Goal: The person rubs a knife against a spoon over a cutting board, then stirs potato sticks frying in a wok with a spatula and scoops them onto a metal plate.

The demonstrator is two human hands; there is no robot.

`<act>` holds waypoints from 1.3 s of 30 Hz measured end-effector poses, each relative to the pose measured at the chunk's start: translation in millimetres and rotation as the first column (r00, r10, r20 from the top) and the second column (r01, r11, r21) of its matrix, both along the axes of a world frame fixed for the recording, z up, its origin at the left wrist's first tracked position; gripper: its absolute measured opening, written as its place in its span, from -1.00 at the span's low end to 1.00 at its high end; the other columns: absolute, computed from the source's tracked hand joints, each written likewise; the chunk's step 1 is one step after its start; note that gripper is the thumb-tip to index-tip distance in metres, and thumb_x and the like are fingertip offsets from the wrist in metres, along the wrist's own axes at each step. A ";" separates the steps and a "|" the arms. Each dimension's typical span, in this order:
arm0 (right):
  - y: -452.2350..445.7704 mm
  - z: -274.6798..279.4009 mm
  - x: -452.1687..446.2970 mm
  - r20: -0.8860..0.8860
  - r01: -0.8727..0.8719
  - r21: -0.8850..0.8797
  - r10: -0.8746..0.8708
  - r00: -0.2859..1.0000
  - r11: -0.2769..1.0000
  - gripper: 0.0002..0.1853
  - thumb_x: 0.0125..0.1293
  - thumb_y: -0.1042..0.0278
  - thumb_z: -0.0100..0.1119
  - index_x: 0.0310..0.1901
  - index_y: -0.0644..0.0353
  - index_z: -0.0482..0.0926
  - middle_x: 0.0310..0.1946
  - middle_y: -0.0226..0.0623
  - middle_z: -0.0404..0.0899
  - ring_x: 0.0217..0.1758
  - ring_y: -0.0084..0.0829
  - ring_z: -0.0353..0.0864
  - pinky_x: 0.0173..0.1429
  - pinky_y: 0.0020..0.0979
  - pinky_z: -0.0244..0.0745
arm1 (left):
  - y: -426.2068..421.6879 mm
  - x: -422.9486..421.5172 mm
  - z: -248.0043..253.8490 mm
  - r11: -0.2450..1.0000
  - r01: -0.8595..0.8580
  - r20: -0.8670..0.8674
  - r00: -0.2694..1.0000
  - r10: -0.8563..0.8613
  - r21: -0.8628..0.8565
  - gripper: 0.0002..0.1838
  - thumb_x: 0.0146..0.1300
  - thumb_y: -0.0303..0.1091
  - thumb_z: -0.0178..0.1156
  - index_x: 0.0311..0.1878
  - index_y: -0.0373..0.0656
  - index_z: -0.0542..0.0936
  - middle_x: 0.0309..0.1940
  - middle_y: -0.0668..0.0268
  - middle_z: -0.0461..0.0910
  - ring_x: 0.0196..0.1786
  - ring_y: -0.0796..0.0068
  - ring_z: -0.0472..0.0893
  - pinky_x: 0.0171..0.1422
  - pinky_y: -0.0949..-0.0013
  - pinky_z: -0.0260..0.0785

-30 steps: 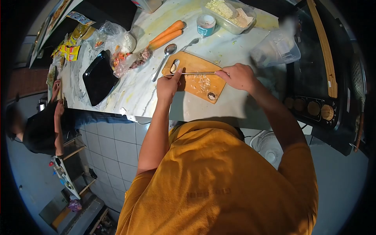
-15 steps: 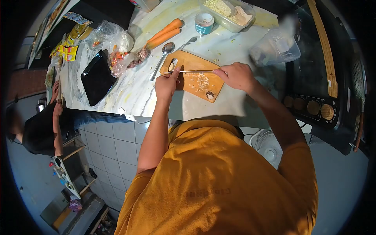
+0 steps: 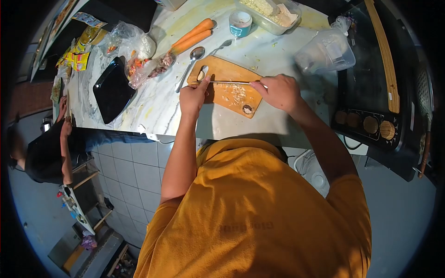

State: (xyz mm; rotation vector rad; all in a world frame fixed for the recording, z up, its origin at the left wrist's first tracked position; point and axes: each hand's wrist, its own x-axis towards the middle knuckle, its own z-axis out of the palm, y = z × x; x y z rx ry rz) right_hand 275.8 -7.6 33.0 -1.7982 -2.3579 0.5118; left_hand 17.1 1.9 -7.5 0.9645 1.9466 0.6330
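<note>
A knife lies level across the wooden cutting board, its thin edge-on blade running left to right. My right hand is closed around its handle at the board's right side. At the other end, my left hand pinches the tip of the blade, thumb on top. Small pale chopped bits that look like garlic are scattered on the board just below the blade. A whole pale clove sits by the board's upper left slot, close to my left thumb.
Left of the board lie a spoon, two carrots, plastic bags of food and a black tray. Behind stand a teal-labelled tub and a clear container. Rightward are a plastic box and a stove. Another person works at far left.
The view has shifted slightly. Both hands keep their hold on the knife, which stays across the board in nearly the same place.
</note>
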 end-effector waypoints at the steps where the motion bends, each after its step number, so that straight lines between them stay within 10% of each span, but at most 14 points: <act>1: 0.2 8.7 -2.9 0.010 0.021 -0.069 -0.020 1.000 0.997 -0.49 0.39 -0.19 -0.04 -0.40 0.08 0.67 -0.52 -0.11 0.63 -0.36 0.01 0.63 -0.17 -0.09 0.53 | 0.9 -0.9 1.0 1.000 0.001 0.001 1.000 -0.001 -0.001 -0.39 0.13 0.16 0.36 -0.70 -0.24 0.58 -0.78 0.34 0.46 -0.68 0.51 0.40 -0.52 0.40 0.21; 39: -3.4 -6.9 1.6 0.030 0.011 -0.111 -0.008 1.000 0.994 -0.48 0.39 -0.23 -0.08 -0.37 0.01 0.69 -0.46 -0.13 0.66 -0.29 -0.02 0.66 -0.09 -0.13 0.55 | -5.8 2.1 5.6 1.000 0.015 0.027 1.000 -0.016 0.027 -0.49 0.17 0.06 0.36 -0.63 -0.22 0.61 -0.71 0.35 0.53 -0.63 0.54 0.45 -0.49 0.40 0.26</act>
